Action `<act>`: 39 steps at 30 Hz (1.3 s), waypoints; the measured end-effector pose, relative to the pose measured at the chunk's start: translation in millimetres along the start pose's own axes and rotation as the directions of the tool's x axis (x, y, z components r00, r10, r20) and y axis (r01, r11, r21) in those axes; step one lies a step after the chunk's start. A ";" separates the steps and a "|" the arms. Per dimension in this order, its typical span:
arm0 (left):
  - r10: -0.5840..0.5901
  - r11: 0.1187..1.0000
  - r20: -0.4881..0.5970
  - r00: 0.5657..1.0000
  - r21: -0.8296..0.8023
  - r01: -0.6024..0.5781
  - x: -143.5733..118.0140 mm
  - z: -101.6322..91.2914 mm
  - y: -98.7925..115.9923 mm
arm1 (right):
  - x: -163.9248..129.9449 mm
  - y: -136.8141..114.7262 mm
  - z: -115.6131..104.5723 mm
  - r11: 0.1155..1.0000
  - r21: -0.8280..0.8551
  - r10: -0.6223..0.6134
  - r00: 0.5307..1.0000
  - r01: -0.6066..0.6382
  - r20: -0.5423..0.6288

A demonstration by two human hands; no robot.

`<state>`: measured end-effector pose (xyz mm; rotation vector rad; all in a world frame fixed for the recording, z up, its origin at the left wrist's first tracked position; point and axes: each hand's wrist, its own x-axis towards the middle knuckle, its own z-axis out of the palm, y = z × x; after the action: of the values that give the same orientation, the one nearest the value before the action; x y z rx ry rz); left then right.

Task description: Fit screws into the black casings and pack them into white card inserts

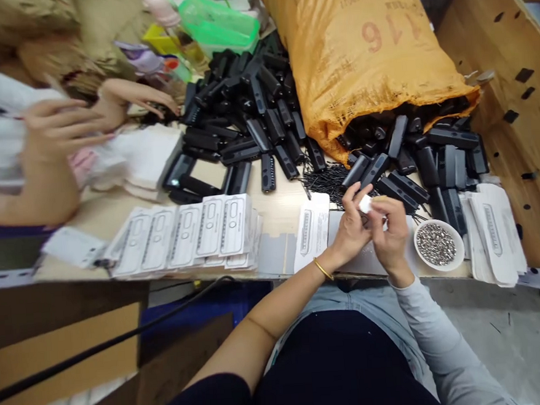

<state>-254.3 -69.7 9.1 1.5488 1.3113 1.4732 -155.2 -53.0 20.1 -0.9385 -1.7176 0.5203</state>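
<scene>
My left hand point(350, 234), with a gold bangle at its wrist, and my right hand point(389, 230) meet over the front edge of the table. Between their fingertips is a small white piece point(365, 204), too blurred to name. Both hands are closed around it, the right pinching from its side; the left's inner fingers are partly hidden. Under them lies a grey sheet point(403, 256). Just left stands a flat printed white card point(312, 230). To the right sits a white bowl point(459, 257) full of small shiny metal parts point(434, 244).
An orange woven sack point(370, 53) spills black oblong parts point(433, 160); more black parts point(254, 105) are heaped left. Thin black sticks point(326, 179) lie ahead. Printed cards point(184, 236) stand in rows. A co-worker's hands point(59, 128) are at left. A wooden board point(502, 87) walls the right.
</scene>
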 end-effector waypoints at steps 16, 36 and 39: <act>-0.065 0.782 -0.141 0.988 0.608 0.138 -11.5 -97.3 18.8 | -21.6 18.7 -25.0 0.987 -0.147 -0.029 0.981 0.058 0.191; -0.009 0.684 -0.004 1.000 0.730 0.010 21.2 -109.2 -33.7 | 54.1 77.9 -50.0 0.699 -0.715 0.403 0.821 0.009 0.404; -0.050 0.732 0.089 0.995 0.680 -0.024 36.5 -76.3 -45.2 | 60.0 81.1 -91.8 0.536 -0.836 0.485 0.853 -0.117 0.192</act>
<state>-342.8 -36.0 -5.9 2.0177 1.9290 0.8992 -50.1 33.7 27.9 -1.9477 -2.2314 0.1112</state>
